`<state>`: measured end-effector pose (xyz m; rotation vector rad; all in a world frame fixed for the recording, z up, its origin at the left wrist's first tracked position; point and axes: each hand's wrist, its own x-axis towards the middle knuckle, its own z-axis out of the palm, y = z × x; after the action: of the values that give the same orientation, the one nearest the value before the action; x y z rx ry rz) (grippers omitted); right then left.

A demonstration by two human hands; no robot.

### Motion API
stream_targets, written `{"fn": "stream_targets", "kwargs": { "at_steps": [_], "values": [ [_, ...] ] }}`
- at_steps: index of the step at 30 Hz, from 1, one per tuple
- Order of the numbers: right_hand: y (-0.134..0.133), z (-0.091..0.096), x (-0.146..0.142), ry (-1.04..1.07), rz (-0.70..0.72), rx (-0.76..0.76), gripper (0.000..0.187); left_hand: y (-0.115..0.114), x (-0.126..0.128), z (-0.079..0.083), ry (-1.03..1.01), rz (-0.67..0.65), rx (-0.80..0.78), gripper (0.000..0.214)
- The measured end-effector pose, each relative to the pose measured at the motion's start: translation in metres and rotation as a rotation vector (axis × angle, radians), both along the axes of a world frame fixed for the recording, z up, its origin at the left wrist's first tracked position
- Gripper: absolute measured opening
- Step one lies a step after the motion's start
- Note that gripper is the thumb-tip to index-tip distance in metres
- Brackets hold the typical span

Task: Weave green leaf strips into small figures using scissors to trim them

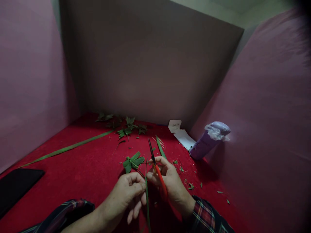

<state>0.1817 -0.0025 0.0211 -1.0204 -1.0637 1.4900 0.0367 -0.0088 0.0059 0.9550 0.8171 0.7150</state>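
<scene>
My right hand (170, 186) grips red-handled scissors (157, 173) with dark blades pointing up and away. My left hand (127, 194) pinches a thin green leaf strip (147, 197) that runs down between both hands. Just beyond my fingers a small folded green leaf piece (133, 161) lies on the red cloth (80, 168). The two hands touch each other around the strip.
A long green leaf strip (70, 148) lies across the left. Several folded leaf shapes (126, 127) sit at the back. A purple tube with plastic wrap (209, 139) leans at the right wall, white paper (181, 132) beside it. A black flat object (17, 186) lies far left.
</scene>
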Motion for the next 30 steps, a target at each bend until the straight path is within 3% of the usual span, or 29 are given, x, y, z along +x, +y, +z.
{"fn": "stream_targets", "kwargs": {
  "at_steps": [7, 13, 15, 19, 24, 27, 30],
  "values": [
    [0.013, -0.003, 0.011, -0.101, -0.187, 0.078, 0.046, 0.0, 0.0, -0.001, -0.041, -0.028, -0.027, 0.014],
    [0.03, -0.007, 0.038, -0.198, -0.42, 0.152, 0.042, 0.001, 0.0, -0.003, -0.078, -0.031, -0.027, 0.013],
    [0.031, -0.007, 0.042, -0.213, -0.433, 0.157, 0.04, 0.001, -0.001, -0.001, -0.103, -0.027, -0.032, 0.013],
    [0.021, -0.005, 0.032, -0.163, -0.253, 0.065, 0.04, 0.003, -0.003, 0.002, -0.15, -0.041, -0.07, 0.015],
    [0.005, -0.009, 0.008, 0.209, 0.098, -0.063, 0.039, 0.006, -0.003, 0.002, -0.278, -0.194, -0.121, 0.023],
    [0.003, -0.012, 0.003, 0.28, 0.135, -0.07, 0.039, 0.008, -0.002, 0.003, -0.298, -0.255, -0.126, 0.025],
    [0.004, -0.011, 0.003, 0.275, 0.091, -0.064, 0.039, 0.009, -0.002, 0.005, -0.248, -0.197, -0.102, 0.02]
  ]
}}
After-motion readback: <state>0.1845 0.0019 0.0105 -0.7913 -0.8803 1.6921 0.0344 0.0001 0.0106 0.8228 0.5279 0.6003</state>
